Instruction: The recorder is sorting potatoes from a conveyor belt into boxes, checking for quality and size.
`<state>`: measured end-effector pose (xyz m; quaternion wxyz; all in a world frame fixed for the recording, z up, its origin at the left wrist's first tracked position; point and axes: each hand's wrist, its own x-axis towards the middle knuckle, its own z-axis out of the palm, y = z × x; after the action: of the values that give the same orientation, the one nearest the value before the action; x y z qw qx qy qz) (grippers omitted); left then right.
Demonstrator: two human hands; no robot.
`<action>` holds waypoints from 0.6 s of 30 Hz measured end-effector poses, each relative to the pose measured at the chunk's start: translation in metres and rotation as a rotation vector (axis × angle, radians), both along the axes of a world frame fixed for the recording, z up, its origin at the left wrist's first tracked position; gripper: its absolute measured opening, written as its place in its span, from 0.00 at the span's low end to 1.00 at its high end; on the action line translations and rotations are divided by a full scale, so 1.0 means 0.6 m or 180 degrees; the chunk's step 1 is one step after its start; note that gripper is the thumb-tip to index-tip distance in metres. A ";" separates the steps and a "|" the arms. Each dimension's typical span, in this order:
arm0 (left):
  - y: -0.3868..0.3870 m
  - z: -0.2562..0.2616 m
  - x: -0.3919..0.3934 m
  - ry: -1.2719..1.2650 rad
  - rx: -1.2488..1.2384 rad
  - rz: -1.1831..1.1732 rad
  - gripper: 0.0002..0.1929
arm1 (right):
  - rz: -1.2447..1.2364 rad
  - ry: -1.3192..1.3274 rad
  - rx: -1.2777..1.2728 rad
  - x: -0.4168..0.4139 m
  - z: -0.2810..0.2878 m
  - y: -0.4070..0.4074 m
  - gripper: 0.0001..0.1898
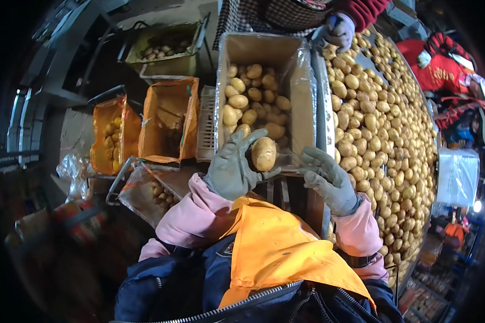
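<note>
My left hand (236,165), in a grey-green glove, is spread around a large potato (263,154) above the near end of a plastic-lined cardboard box (301,101). The thumb and fingers lie on either side of the potato; whether the fingers grip it firmly cannot be told. More potatoes (254,95) lie inside the box. To the right, my right hand (329,177), gloved alike, has its fingers apart and holds nothing. It is by the box's near right corner, beside the metal edge of a sorting table heaped with potatoes (372,141).
Left of the box stand a white plastic crate (207,121), two orange mesh bags (188,141) (125,155) with potatoes and a green-yellow bin (167,66). A co-worker's gloved hand (339,32) is at the table's far corner. Another person in red (432,68) is across the table.
</note>
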<state>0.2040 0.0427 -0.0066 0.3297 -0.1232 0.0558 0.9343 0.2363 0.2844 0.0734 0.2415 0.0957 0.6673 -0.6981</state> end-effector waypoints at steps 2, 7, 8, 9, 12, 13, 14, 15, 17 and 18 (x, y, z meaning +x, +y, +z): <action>-0.005 -0.002 -0.005 -0.0001 -0.0072 0.0038 0.29 | -0.0150 -0.0142 0.0016 0.014 0.020 0.015 0.29; -0.012 -0.035 -0.034 -0.0104 -0.1247 0.0576 0.22 | -0.0851 -0.0084 0.0310 0.094 0.013 0.081 0.26; -0.007 -0.023 -0.048 -0.0249 -0.1470 0.0632 0.22 | -0.0984 -0.0023 0.0310 0.111 0.013 0.094 0.26; -0.001 -0.017 -0.061 -0.0389 -0.1693 0.0690 0.21 | -0.1117 0.0038 0.0314 0.125 0.014 0.108 0.26; -0.029 -0.077 -0.071 0.0324 -0.0776 0.0546 0.22 | -0.1440 0.0103 0.0793 0.165 0.023 0.141 0.25; -0.032 -0.082 -0.069 0.0531 -0.0605 0.0611 0.22 | -0.1585 0.0109 0.0893 0.178 0.026 0.144 0.24; -0.020 -0.067 -0.077 -0.0346 -0.1608 0.0734 0.20 | -0.1888 0.0112 0.1194 0.190 0.032 0.141 0.23; -0.017 -0.081 -0.070 -0.0187 -0.1623 0.0543 0.19 | -0.1847 0.0089 0.1500 0.213 0.029 0.161 0.22; -0.020 -0.115 -0.058 0.0131 -0.1657 0.0241 0.18 | -0.2090 0.0431 0.2397 0.276 -0.004 0.198 0.21; 0.012 -0.070 -0.046 0.0179 -0.2325 -0.0066 0.19 | -0.2274 0.0356 0.2347 0.301 -0.014 0.210 0.22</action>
<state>0.1761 0.0500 -0.0486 0.2718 -0.2065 0.3960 0.8524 0.4167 0.4106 0.0648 -0.0979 0.3588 0.8066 -0.4594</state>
